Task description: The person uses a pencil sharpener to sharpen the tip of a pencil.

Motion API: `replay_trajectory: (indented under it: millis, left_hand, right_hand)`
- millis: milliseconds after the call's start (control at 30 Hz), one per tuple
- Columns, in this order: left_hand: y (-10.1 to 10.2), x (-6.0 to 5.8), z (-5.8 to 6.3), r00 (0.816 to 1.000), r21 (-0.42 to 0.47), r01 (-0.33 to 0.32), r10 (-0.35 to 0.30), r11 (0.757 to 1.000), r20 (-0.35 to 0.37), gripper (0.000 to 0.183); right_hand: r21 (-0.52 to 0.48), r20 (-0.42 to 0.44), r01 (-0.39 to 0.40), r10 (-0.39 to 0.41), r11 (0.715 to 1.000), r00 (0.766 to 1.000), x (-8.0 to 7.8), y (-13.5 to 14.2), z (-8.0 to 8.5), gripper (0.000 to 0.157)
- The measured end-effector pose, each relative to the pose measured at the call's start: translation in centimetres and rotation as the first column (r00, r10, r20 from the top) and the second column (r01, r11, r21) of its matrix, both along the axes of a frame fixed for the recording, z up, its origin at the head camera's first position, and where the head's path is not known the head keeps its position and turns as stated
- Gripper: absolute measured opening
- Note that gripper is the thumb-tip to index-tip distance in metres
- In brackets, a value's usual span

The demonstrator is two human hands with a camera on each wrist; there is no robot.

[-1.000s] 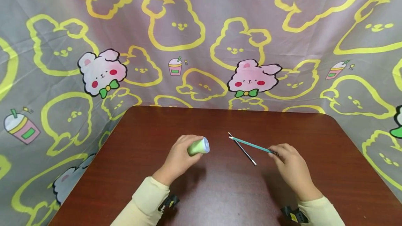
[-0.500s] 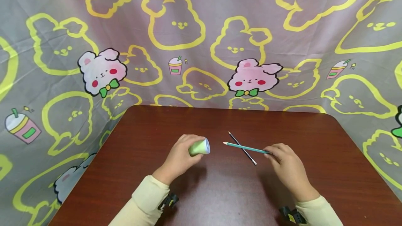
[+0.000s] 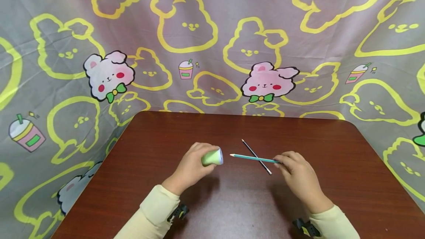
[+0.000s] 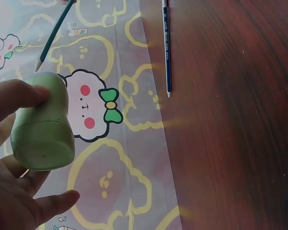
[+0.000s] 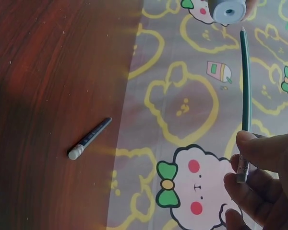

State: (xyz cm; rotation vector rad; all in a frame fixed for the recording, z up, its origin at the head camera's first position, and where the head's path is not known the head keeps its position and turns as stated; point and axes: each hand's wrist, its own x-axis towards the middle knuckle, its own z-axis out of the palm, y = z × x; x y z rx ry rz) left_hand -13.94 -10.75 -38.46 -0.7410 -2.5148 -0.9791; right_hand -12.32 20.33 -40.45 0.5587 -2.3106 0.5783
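My left hand [image 3: 190, 167] grips a small green pencil sharpener [image 3: 211, 157] between thumb and fingers, above the table. Its pale end faces right, and a round hole shows in that end [image 5: 229, 11] in the right wrist view. The rounded green body [image 4: 43, 122] fills much of the left wrist view. Near its tail, my right hand [image 3: 300, 176] pinches a teal pencil [image 3: 254, 158] between thumb and fingers. The pencil's bare wooden point is directed left, a short gap from the sharpener's pale end. Part of the tail is hidden by the fingers in the head view.
A dark pencil with a white end [image 3: 264, 166] lies slantwise on the brown table [image 3: 186, 128], passing beneath the teal pencil in the head view. Behind and beside the table hangs a grey patterned cloth [image 3: 212, 58]. Each wrist carries a black strap.
My right hand has moved left, bringing the teal pencil's point down and closer to the sharpener. The pencil lies more level. My left hand has shifted slightly right; the dark pencil stays put.
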Motion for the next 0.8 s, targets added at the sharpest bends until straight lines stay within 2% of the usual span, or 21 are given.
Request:
replay_trajectory:
  millis: [800]
  left_hand:
    - [0.37,0.11,0.39,0.998,-0.055,0.064,-0.064,0.996,0.002,0.046]
  right_hand:
    - [0.060,-0.030,-0.057,0.059,0.997,0.998,-0.62,-0.78,0.04,0.022]
